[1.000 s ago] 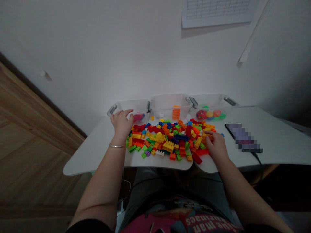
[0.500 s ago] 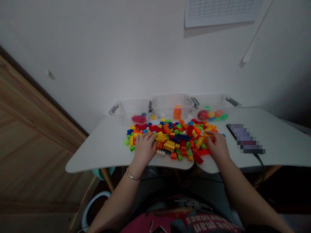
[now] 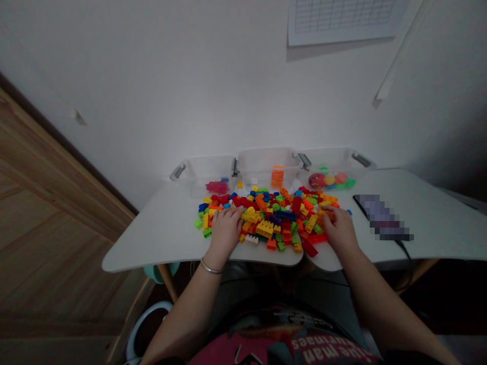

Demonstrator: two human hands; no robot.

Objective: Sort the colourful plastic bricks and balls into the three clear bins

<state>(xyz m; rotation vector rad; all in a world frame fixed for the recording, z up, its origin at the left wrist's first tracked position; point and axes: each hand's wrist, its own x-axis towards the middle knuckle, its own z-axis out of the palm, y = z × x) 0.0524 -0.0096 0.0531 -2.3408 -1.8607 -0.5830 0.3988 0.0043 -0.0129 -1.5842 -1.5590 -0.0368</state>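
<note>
A heap of colourful plastic building blocks [image 3: 265, 229] spreads across the middle of the white table. My left hand [image 3: 225, 230] rests palm down on the heap's left side, its fingers stretched over the blocks and its thumb beside a yellow block [image 3: 251, 215]. What lies under those fingers is hidden. At the heap's right side, my right hand [image 3: 341, 226] has thumb and forefinger curled about an orange block [image 3: 321, 217], partly covered by the fingers. A red block [image 3: 310, 247] lies near the front edge, short of my right hand.
Three clear plastic bins line the wall: the left one [image 3: 198, 165] has pink and blue pieces, the middle one [image 3: 258, 157] an orange block [image 3: 277, 177], the right one [image 3: 335, 159] coloured round pieces. A phone [image 3: 380, 215] with a cable lies at the right.
My left hand has shifted very slightly, with its thumb drawn in a little. My right hand stays at the orange block. The view has moved slightly.
</note>
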